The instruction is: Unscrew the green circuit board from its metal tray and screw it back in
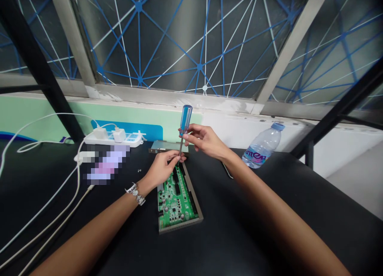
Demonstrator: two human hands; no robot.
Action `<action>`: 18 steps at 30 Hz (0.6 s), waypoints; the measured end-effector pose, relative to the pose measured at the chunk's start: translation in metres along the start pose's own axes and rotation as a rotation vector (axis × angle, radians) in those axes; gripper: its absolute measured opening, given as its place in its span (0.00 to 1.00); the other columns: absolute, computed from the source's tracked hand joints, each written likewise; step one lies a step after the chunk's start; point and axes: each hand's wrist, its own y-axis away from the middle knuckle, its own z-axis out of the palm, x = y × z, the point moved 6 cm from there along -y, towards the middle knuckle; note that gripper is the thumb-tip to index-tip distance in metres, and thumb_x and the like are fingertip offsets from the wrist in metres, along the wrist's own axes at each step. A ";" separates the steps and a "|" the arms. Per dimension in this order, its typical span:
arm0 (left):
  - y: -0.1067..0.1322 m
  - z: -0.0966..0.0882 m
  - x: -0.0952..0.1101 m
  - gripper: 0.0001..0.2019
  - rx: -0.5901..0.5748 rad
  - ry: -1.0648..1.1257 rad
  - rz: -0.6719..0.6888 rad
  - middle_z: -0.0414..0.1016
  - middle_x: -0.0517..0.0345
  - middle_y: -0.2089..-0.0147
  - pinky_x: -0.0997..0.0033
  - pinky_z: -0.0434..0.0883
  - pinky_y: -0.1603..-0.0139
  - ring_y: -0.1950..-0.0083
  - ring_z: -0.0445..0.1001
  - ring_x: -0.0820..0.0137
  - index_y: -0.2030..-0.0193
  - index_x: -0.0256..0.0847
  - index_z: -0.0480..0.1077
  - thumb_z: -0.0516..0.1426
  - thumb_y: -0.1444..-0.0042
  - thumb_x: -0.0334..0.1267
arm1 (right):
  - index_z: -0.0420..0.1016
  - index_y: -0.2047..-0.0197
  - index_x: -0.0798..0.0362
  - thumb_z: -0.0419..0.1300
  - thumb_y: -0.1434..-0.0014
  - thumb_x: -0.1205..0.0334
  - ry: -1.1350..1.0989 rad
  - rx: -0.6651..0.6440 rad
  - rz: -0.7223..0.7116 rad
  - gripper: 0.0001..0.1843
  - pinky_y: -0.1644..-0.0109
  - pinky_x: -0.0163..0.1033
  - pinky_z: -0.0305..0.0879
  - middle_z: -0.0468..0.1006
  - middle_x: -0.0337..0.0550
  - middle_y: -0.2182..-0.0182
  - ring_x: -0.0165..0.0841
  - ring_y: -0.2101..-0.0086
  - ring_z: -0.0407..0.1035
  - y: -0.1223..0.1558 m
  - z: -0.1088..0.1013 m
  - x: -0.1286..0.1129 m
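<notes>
A screwdriver (186, 118) with a clear blue handle stands nearly upright over the far end of a green circuit board (176, 202). My right hand (206, 140) grips it with thumb and fingers at the base of the handle. Lower down, my left hand (163, 168) pinches the metal shaft close to the board. My fingers hide the screwdriver's tip and the spot it meets. The board lies in a grey metal frame (191, 188) on the black table. Behind my left hand sits a flat metal cover (160, 145), partly hidden.
A white power strip (131, 139) with plugs and trailing white cables (78, 176) occupies the left, beside a blurred-out object (109, 166). Tiny screws (139, 171) lie near my left wrist. A water bottle (263, 146) leans at the right by the wall.
</notes>
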 end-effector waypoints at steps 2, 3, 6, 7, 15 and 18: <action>0.000 0.000 0.001 0.12 -0.009 -0.009 0.007 0.81 0.49 0.54 0.63 0.73 0.46 0.52 0.79 0.63 0.54 0.37 0.74 0.52 0.35 0.39 | 0.72 0.60 0.53 0.63 0.42 0.53 -0.011 -0.002 -0.012 0.12 0.79 0.31 0.61 0.76 0.43 0.63 0.33 0.66 0.74 -0.001 0.000 0.000; 0.000 -0.001 0.003 0.12 -0.018 -0.038 0.016 0.81 0.49 0.54 0.63 0.72 0.46 0.52 0.79 0.63 0.53 0.37 0.74 0.51 0.35 0.39 | 0.72 0.60 0.53 0.63 0.42 0.53 -0.016 0.001 -0.017 0.12 0.80 0.30 0.61 0.75 0.42 0.65 0.33 0.66 0.74 -0.001 0.000 0.000; 0.000 -0.008 0.012 0.12 -0.034 -0.285 0.091 0.80 0.51 0.54 0.62 0.71 0.47 0.52 0.78 0.62 0.52 0.40 0.74 0.51 0.36 0.38 | 0.71 0.62 0.52 0.64 0.43 0.53 -0.033 0.012 -0.033 0.12 0.80 0.30 0.61 0.74 0.41 0.67 0.32 0.67 0.74 -0.002 -0.001 0.001; 0.000 -0.012 0.015 0.12 -0.041 -0.402 0.126 0.79 0.51 0.54 0.61 0.71 0.47 0.52 0.77 0.61 0.52 0.41 0.74 0.52 0.36 0.38 | 0.71 0.62 0.52 0.64 0.43 0.53 -0.040 0.019 -0.034 0.12 0.80 0.29 0.61 0.74 0.40 0.67 0.32 0.67 0.74 -0.003 -0.001 0.002; 0.001 -0.031 0.005 0.11 -0.188 -0.783 0.115 0.77 0.51 0.59 0.66 0.70 0.57 0.57 0.75 0.62 0.57 0.40 0.76 0.53 0.40 0.35 | 0.69 0.62 0.52 0.66 0.45 0.52 -0.049 0.030 -0.016 0.15 0.81 0.29 0.61 0.74 0.39 0.69 0.33 0.68 0.74 -0.005 -0.001 0.006; 0.001 -0.030 0.000 0.11 -0.231 -0.758 0.108 0.78 0.52 0.62 0.69 0.68 0.61 0.62 0.75 0.66 0.61 0.41 0.77 0.52 0.39 0.34 | 0.68 0.63 0.51 0.65 0.45 0.52 -0.042 0.022 -0.017 0.15 0.80 0.30 0.61 0.74 0.38 0.71 0.33 0.68 0.73 -0.005 -0.001 0.005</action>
